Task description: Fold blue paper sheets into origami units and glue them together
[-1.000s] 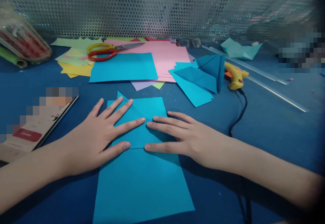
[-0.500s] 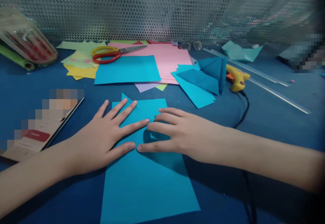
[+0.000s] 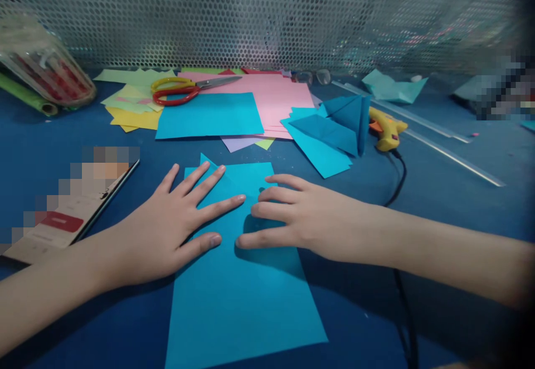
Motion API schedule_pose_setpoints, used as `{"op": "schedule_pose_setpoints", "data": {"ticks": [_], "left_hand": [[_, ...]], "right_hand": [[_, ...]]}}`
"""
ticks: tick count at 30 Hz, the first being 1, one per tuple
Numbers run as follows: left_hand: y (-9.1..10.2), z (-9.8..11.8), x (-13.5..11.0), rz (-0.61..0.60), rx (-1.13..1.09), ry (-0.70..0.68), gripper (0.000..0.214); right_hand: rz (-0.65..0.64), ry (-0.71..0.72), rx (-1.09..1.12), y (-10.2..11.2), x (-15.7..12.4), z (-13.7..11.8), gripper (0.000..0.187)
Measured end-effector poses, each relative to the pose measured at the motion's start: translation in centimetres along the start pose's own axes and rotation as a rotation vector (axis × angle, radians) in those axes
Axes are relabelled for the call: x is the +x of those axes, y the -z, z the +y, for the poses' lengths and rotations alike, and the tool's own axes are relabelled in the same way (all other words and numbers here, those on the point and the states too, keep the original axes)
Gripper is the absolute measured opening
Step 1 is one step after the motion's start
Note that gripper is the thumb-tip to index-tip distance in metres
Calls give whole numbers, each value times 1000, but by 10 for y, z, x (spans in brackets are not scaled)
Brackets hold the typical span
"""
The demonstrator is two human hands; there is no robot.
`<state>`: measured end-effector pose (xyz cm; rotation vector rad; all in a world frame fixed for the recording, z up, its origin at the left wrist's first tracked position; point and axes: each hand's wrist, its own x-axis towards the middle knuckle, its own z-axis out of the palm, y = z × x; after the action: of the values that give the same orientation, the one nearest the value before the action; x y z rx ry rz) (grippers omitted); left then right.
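Observation:
A long sheet of blue paper (image 3: 246, 302) lies flat on the table in front of me. At its far left edge a small pointed blue corner (image 3: 207, 160) sticks out beyond the sheet, partly hidden by fingers. My left hand (image 3: 184, 218) rests spread over the sheet's upper left part, fingers apart and holding nothing. Over the right side of the sheet is my right hand (image 3: 296, 213), its fingers extended and apart, casting a shadow on the paper. Whether its fingertips touch the sheet I cannot tell.
Behind lie a blue sheet (image 3: 211, 118), scissors (image 3: 184, 90), pink paper (image 3: 284, 98) and folded blue paper (image 3: 340, 126). A yellow glue gun (image 3: 388, 132) with a black cord and clear sticks (image 3: 455, 160) are right. A phone (image 3: 54, 235) and a jar (image 3: 54, 68) stand left.
My right hand has shifted slightly to the right, widening the gap between it and my left hand. The left hand and the sheet stay put.

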<state>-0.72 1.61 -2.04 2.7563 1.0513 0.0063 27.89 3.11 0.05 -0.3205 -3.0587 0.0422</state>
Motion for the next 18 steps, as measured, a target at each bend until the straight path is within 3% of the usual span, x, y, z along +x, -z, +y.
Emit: {"op": "schedule_pose_setpoints", "data": {"ticks": [18], "left_hand": [[2, -2, 2, -36, 21, -1, 63]], "right_hand": [[50, -137, 3, 4, -64, -9, 60]]}}
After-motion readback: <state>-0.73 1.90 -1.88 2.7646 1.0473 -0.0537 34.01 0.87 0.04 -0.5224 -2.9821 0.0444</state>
